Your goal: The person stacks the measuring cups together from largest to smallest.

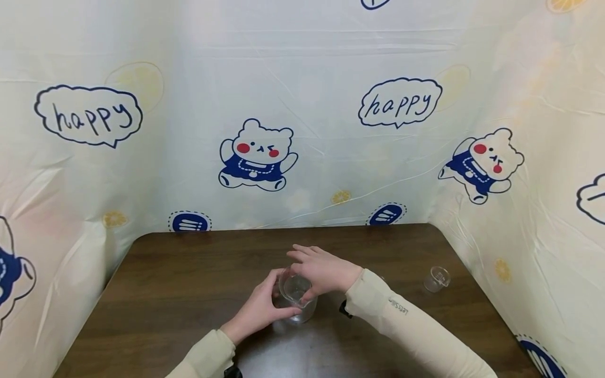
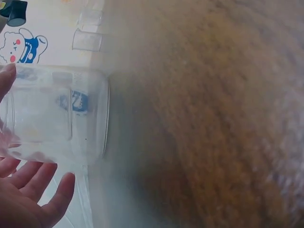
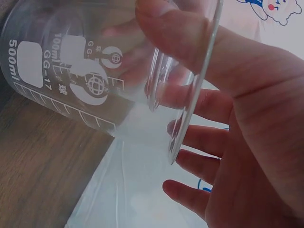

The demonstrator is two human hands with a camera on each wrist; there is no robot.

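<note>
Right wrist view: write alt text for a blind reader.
A right hand spreads thumb and fingers at the mouth of a clear 500 ml beaker with a 100 ml beaker nested inside. A wood-grain tabletop shows at lower left.

Right hand [image 3: 237, 114] has its thumb and index finger on the rim of a little beaker [image 3: 112, 57] printed "100ml", which is tucked inside a bigger beaker [image 3: 90, 90] printed "500ml", other fingers kinda spread, with a brown wooden table [image 3: 38, 152] and white sheet [image 3: 118, 185] behind.
</note>
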